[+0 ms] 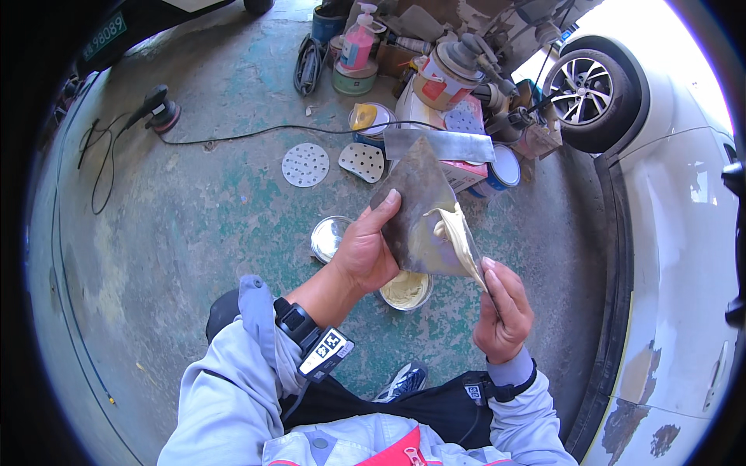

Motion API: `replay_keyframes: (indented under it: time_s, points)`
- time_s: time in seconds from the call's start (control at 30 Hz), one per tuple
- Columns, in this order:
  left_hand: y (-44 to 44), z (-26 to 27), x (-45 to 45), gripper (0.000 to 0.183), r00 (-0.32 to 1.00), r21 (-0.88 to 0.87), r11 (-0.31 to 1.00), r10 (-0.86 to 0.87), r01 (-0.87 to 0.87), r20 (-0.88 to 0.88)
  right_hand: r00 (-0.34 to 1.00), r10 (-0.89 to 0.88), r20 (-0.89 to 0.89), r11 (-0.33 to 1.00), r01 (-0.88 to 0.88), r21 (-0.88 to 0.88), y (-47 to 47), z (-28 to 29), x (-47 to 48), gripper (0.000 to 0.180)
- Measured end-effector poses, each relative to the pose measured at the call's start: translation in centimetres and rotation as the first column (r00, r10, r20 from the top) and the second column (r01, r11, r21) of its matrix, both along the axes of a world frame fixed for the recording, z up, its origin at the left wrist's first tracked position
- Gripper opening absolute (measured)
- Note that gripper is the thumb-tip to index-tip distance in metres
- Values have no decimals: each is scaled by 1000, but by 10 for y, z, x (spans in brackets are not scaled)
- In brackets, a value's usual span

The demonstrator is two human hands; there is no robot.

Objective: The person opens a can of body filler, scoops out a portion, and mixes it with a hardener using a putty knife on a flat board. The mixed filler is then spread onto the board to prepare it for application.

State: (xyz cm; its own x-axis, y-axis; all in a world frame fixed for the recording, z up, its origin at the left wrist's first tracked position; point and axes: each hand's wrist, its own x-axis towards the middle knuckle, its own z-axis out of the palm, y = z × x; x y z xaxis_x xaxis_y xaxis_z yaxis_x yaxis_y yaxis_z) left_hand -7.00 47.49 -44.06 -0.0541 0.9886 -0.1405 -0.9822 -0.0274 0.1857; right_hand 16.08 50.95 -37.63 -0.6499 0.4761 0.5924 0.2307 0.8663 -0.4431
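Note:
My left hand [368,244] grips a flat metal plate [417,215], its thumb on top and its fingers beneath. Cream-coloured filler paste [457,233] lies along the plate's right edge. A thin spreader blade [479,262], seen nearly edge-on, is pinched in my right hand [504,309] and touches the paste. Below the plate, partly covered by it, an open can of cream paste [406,290] stands on the floor. A round shiny metal lid [329,237] lies just left of my left hand, partly hidden behind it.
Perforated sanding discs [305,165] lie ahead on the floor. A wide metal blade [440,145] rests on a cardboard box [466,175] among cans. At the far left is a corded sander [163,113]. A white car [676,244] with bare patches on its side stands at my right.

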Motion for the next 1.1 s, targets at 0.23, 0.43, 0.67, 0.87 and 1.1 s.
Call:
replay_keyframes:
  time_s: [0.23,0.43,0.67,0.87,1.1]
  points:
    - [3,0,-4,38,993,31,998,51,-48,-108,994,11,109,1000,-10,-9,6,1,-5,42]
    - [6,-3,-4,37,994,29,998,50,-47,-102,987,-14,160,1000,15,-4,8,2,-9,46]
    - [10,-8,-1,36,989,14,997,74,-73,-127,976,-52,212,998,56,-14,11,0,-10,49]
    - [12,-7,0,37,988,34,996,81,-77,-128,969,-71,236,997,79,-23,11,-1,-8,50]
    - [12,-9,0,37,989,46,997,66,-60,-132,961,-86,264,995,96,-27,12,-3,-6,50]
